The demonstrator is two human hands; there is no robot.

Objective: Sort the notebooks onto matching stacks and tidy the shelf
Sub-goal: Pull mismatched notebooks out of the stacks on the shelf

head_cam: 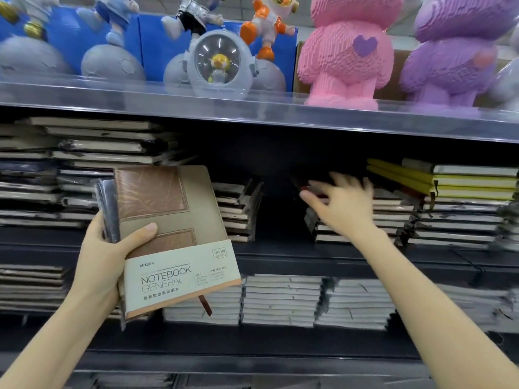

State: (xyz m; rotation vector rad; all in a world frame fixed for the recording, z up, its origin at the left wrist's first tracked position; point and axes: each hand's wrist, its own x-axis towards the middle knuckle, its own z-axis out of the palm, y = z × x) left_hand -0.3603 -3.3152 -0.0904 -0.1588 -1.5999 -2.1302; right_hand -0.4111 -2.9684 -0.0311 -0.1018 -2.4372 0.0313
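Note:
My left hand [104, 256] grips a tan and brown notebook [168, 217] with a "NOTEBOOK GENERAL" paper band, thumb on its cover. A dark wrapped notebook [108, 209] lies behind it in the same grip. My right hand [344, 204] reaches into the middle shelf with fingers spread, over a low stack of dark notebooks [351, 231]. It is blurred, and a dark red notebook edge [311, 189] shows at its fingertips; whether the fingers touch it is unclear. Yellow notebooks [438, 181] top the stack to the right.
Tall notebook stacks [84, 153] fill the shelf's left side, with a short stack [238, 209] in the middle beside a dark gap. White-edged stacks [280, 299] line the lower shelf. Astronaut figures [219, 63] and pink [348, 51] and purple block toys stand on the top shelf.

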